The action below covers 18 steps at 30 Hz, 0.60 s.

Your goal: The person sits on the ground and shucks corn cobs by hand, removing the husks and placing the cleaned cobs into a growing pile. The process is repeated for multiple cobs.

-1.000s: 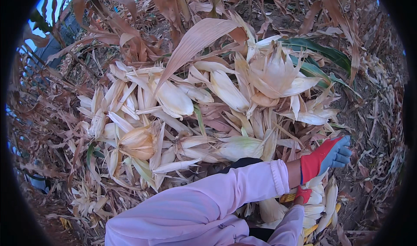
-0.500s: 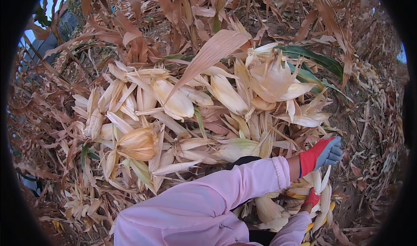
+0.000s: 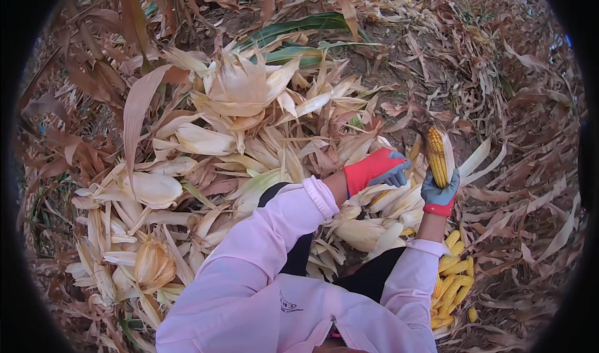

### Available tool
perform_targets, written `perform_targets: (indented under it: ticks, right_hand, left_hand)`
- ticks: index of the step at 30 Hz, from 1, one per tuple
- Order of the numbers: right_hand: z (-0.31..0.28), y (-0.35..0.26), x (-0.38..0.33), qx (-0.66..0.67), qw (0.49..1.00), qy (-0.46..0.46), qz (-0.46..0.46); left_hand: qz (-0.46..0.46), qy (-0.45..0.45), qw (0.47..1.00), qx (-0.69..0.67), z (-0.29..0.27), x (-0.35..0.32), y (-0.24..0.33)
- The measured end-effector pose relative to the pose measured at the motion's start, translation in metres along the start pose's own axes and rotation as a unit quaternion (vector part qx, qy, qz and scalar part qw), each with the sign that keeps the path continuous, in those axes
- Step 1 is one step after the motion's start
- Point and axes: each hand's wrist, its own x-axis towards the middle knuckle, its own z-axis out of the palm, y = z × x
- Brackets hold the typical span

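My right hand [image 3: 439,194], in a grey and red work glove, is wrapped round the lower part of an ear of corn [image 3: 437,156]. The ear stands tip up, with yellow kernels bare on one side and pale husk along the other; loose husk leaves spread out from beside the hand. To its left, my left hand [image 3: 378,170], gloved alike, has its fingers curled in. Whether anything lies inside them is hidden. Just beneath both hands are pale corn husks [image 3: 362,231].
A pile of bare yellow ears [image 3: 450,284] lies by my right forearm. Unhusked ears [image 3: 153,189] and loose husks cover the ground to the left. Standing dry stalks [image 3: 134,29], green leaves [image 3: 306,25] and brown leaf litter [image 3: 530,197] lie beyond and to the right.
The view has swung to the right. My right hand has come up from among the husks and now holds a partly bared ear. My left hand's outstretched fingers have curled.
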Motion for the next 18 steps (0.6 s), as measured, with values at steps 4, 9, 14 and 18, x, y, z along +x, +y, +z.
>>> perform_targets:
  ticks: [4, 9, 14, 18]
  right_hand:
    - [0.027, 0.031, -0.039, 0.033, 0.999, 0.015, 0.023]
    - [0.031, 0.056, -0.062, 0.044, 0.996, -0.061, 0.042]
    - [0.045, 0.062, -0.081, -0.099, 0.985, -0.115, 0.080]
    - [0.042, 0.062, -0.081, -0.212, 0.951, -0.204, 0.095]
  left_hand:
    - [0.104, 0.018, 0.993, 0.042, 0.010, 0.009, 0.001]
    - [0.140, 0.057, 0.988, 0.025, 0.014, 0.011, -0.012]
    - [0.228, 0.107, 0.956, -0.150, -0.009, 0.024, -0.032]
    - [0.225, 0.089, 0.909, -0.338, -0.017, 0.025, -0.007]
